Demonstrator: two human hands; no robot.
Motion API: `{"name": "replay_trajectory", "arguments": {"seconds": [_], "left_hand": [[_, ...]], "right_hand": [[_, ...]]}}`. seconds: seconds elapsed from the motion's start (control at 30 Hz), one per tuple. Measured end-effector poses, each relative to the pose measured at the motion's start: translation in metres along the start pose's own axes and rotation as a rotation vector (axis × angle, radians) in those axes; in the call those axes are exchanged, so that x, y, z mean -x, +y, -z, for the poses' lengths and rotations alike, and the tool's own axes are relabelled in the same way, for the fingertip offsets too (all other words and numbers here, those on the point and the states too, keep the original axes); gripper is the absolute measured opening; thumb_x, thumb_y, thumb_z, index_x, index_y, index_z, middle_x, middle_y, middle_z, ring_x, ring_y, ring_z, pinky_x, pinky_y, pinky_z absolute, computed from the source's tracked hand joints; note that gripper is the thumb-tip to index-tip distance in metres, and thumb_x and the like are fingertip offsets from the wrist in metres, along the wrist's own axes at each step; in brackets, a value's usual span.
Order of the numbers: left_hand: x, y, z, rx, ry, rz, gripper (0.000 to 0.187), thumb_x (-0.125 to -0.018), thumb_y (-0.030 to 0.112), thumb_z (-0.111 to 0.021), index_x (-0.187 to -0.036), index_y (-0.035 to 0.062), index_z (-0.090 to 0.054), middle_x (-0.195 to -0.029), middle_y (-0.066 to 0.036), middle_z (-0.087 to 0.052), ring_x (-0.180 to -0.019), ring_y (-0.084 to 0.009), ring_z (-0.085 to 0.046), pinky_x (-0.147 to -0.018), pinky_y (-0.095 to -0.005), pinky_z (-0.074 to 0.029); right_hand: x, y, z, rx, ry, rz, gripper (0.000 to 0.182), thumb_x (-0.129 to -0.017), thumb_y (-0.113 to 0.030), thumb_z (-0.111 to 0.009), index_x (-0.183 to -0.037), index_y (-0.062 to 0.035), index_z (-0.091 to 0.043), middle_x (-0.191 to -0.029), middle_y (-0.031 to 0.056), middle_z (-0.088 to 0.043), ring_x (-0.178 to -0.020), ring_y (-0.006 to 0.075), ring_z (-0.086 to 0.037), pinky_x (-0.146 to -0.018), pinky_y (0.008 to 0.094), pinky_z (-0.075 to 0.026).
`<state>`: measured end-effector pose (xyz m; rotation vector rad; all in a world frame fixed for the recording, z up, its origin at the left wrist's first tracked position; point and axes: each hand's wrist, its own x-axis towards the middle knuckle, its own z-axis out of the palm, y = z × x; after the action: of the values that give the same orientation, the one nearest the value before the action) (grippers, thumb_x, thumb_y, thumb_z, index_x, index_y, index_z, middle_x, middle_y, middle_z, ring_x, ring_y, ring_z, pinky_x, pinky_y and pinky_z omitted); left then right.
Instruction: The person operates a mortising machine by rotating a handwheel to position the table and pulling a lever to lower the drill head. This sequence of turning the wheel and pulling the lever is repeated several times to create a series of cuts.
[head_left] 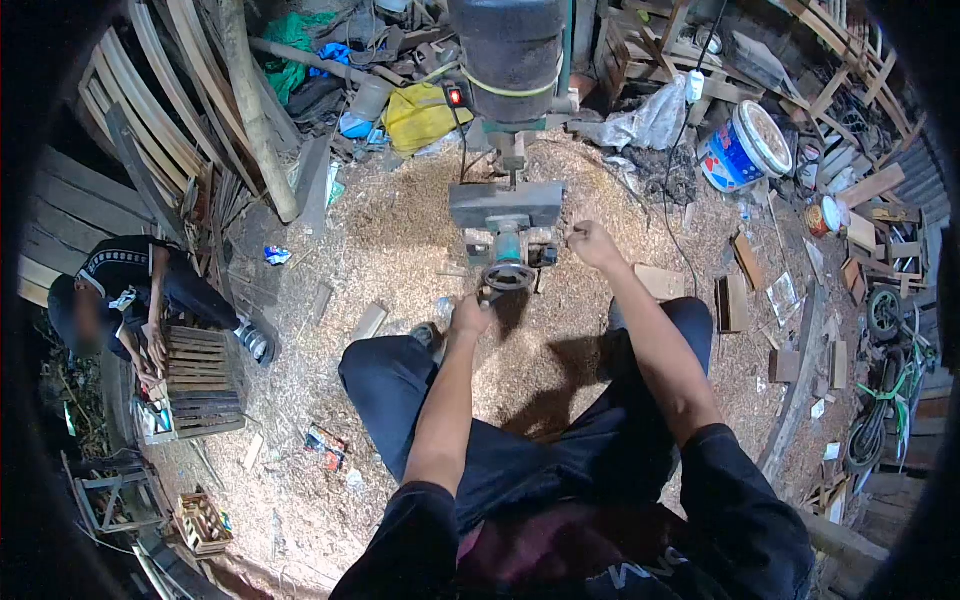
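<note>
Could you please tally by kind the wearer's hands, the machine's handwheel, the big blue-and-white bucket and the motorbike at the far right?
Wearer's hands: 2 (left hand, right hand)
Handwheel: 1
Blue-and-white bucket: 1
Motorbike: 1
Total: 5

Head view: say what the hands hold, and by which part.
The left hand holds the handwheel by the small handle at its rim; whether the right hand holds anything cannot be told.

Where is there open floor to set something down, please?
Shavings-covered floor looks open between the yellow sack and machine, and between the co-worker's shoe and your left knee. It's crowded around the bucket and motorbike.
</note>
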<state>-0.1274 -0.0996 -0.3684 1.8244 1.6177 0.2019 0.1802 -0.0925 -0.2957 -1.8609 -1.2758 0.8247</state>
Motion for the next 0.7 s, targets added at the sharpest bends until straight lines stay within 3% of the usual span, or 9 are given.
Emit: {"name": "replay_trajectory", "arguments": {"seconds": [0.07, 0.1, 0.27, 0.47, 0.5, 0.6, 0.63, 0.7], "left_hand": [[0.002, -0.001, -0.011, 0.059, -0.042, -0.085, 0.031, -0.087, 0.022, -0.066, -0.107, -0.0010, -0.066, -0.100, -0.027, -0.068, -0.097, -0.0432, -0.066, -0.087, -0.0470, -0.051], [-0.004, -0.003, -0.020, -0.051, 0.030, -0.107, 0.028, -0.085, 0.018, -0.067, -0.107, 0.0006, -0.067, -0.098, -0.026, -0.069, -0.095, -0.0418, -0.067, -0.085, -0.0465, -0.051], [0.004, 0.000, -0.001, 0.004, -0.040, -0.010, 0.029, -0.084, 0.021, -0.068, -0.103, -0.0005, -0.069, -0.097, -0.026, -0.069, -0.095, -0.0406, -0.067, -0.085, -0.0466, -0.051], [-0.005, 0.012, -0.023, -0.101, -0.011, -0.092, 0.033, -0.086, 0.024, -0.068, -0.108, -0.0008, -0.068, -0.097, -0.026, -0.069, -0.094, -0.0404, -0.067, -0.085, -0.0470, -0.052], [-0.005, 0.014, -0.012, -0.034, -0.097, -0.091, 0.024, -0.086, 0.020, -0.066, -0.102, 0.0017, -0.069, -0.102, -0.027, -0.067, -0.099, -0.0432, -0.065, -0.087, -0.0485, -0.052], [0.004, 0.020, 0.004, -0.006, -0.095, -0.054, 0.026, -0.087, 0.021, -0.066, -0.104, 0.0014, -0.069, -0.103, -0.026, -0.067, -0.099, -0.0424, -0.065, -0.087, -0.0472, -0.053], [0.008, 0.031, 0.004, 0.002, -0.186, -0.020, 0.027, -0.087, 0.022, -0.067, -0.105, 0.0017, -0.069, -0.102, -0.026, -0.068, -0.100, -0.0412, -0.065, -0.088, -0.0467, -0.052], [0.006, 0.039, -0.007, -0.126, -0.133, -0.073, 0.028, -0.087, 0.023, -0.067, -0.105, 0.0021, -0.069, -0.100, -0.025, -0.068, -0.100, -0.0402, -0.065, -0.088, -0.0470, -0.052]], "right_hand": [[0.014, -0.014, -0.005, 0.035, -0.154, -0.038, 0.049, -0.094, -0.026, -0.059, -0.130, 0.0074, -0.055, -0.120, 0.0216, -0.066, -0.109, 0.0326, -0.065, -0.097, 0.0382, -0.050], [0.019, -0.027, -0.004, 0.033, -0.138, 0.008, 0.047, -0.092, -0.024, -0.059, -0.127, 0.0074, -0.056, -0.117, 0.0219, -0.067, -0.107, 0.0320, -0.066, -0.095, 0.0385, -0.051], [0.036, -0.039, 0.009, 0.109, -0.090, 0.100, 0.049, -0.083, -0.022, -0.062, -0.122, 0.0081, -0.061, -0.109, 0.0287, -0.068, -0.100, 0.0344, -0.068, -0.091, 0.0397, -0.052], [0.031, -0.025, 0.002, 0.068, -0.092, 0.055, 0.043, -0.082, -0.019, -0.063, -0.118, 0.0041, -0.064, -0.106, 0.0288, -0.068, -0.098, 0.0363, -0.068, -0.090, 0.0405, -0.051], [0.031, -0.027, 0.004, 0.117, -0.107, 0.080, 0.043, -0.084, -0.021, -0.063, -0.119, 0.0047, -0.063, -0.108, 0.0275, -0.068, -0.100, 0.0355, -0.068, -0.090, 0.0402, -0.051], [0.039, -0.026, 0.007, 0.213, -0.169, 0.099, 0.045, -0.089, -0.025, -0.065, -0.122, 0.0058, -0.060, -0.113, 0.0250, -0.067, -0.103, 0.0340, -0.067, -0.091, 0.0395, -0.052], [0.037, -0.026, 0.007, 0.214, -0.187, 0.082, 0.045, -0.089, -0.025, -0.065, -0.122, 0.0058, -0.060, -0.113, 0.0251, -0.067, -0.104, 0.0340, -0.067, -0.091, 0.0395, -0.052], [0.034, -0.025, 0.008, 0.196, -0.201, 0.073, 0.045, -0.089, -0.025, -0.065, -0.122, 0.0060, -0.060, -0.114, 0.0251, -0.067, -0.105, 0.0342, -0.066, -0.091, 0.0396, -0.052]]}}
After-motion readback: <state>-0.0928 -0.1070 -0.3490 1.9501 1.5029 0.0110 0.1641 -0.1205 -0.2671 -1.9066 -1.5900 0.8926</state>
